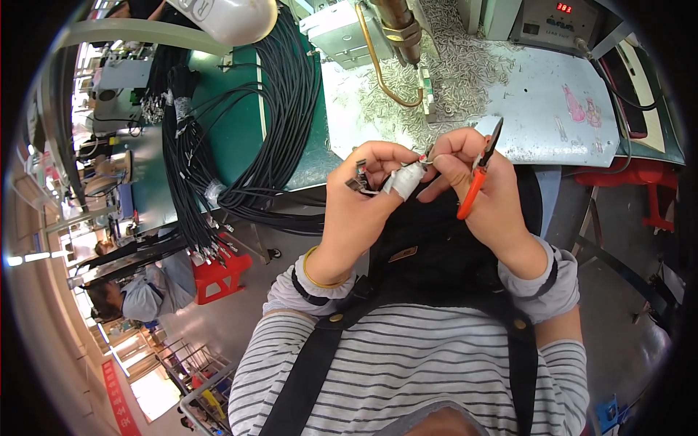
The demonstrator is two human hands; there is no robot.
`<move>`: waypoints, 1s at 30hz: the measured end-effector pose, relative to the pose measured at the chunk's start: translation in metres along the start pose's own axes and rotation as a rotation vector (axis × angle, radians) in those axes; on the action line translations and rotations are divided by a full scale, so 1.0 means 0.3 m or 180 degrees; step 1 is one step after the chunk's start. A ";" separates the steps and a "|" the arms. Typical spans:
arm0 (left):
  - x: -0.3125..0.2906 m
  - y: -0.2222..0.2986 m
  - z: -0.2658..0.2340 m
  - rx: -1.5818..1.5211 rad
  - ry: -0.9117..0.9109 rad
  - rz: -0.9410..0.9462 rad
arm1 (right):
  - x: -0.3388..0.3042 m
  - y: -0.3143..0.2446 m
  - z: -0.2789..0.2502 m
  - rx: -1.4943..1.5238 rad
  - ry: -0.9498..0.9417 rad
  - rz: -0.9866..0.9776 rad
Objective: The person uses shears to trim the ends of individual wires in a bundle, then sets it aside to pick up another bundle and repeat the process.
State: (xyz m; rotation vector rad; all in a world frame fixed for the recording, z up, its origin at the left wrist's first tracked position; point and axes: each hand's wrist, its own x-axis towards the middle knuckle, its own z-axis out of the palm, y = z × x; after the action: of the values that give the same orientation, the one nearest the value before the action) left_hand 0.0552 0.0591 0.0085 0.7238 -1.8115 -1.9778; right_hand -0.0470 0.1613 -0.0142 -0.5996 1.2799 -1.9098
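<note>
Close together in front of my chest, both hands work over the near edge of the bench. My left hand (358,207) is closed, its thumb wrapped in white tape (404,182). Its fingertips pinch a small piece with a red spot (422,158), too small to name. Small metal connector pieces (358,180) stick out between its other fingers. My right hand (488,192) keeps orange-handled snips (472,192) in its palm, dark pointed tip upward. Its thumb and forefinger meet the same small piece from the right.
A press with a copper tube (374,58) stands just beyond my hands, amid many loose metal terminals (465,69). Thick bundles of black cables (283,109) lie on the green bench at left. A control box (556,25) sits back right. Red stools (218,280) and another person (149,294) are farther off.
</note>
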 end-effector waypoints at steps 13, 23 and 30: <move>0.001 -0.005 -0.005 -0.0090 0.0127 0.0445 | -0.048 0.011 -0.029 -0.3339 -0.0232 0.0057; 0.027 0.025 0.002 -0.0212 0.0177 -0.0203 | -0.044 0.002 -0.034 -0.2359 -0.0333 0.0460; 0.039 0.023 0.002 -0.0130 0.0116 -0.0214 | -0.048 0.036 -0.035 -0.2777 -0.0273 0.0425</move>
State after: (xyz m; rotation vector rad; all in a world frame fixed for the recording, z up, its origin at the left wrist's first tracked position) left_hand 0.0450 0.0519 0.0139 0.8126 -1.7421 -2.0244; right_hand -0.0423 0.1764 -0.0279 -0.9725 2.0249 -1.1340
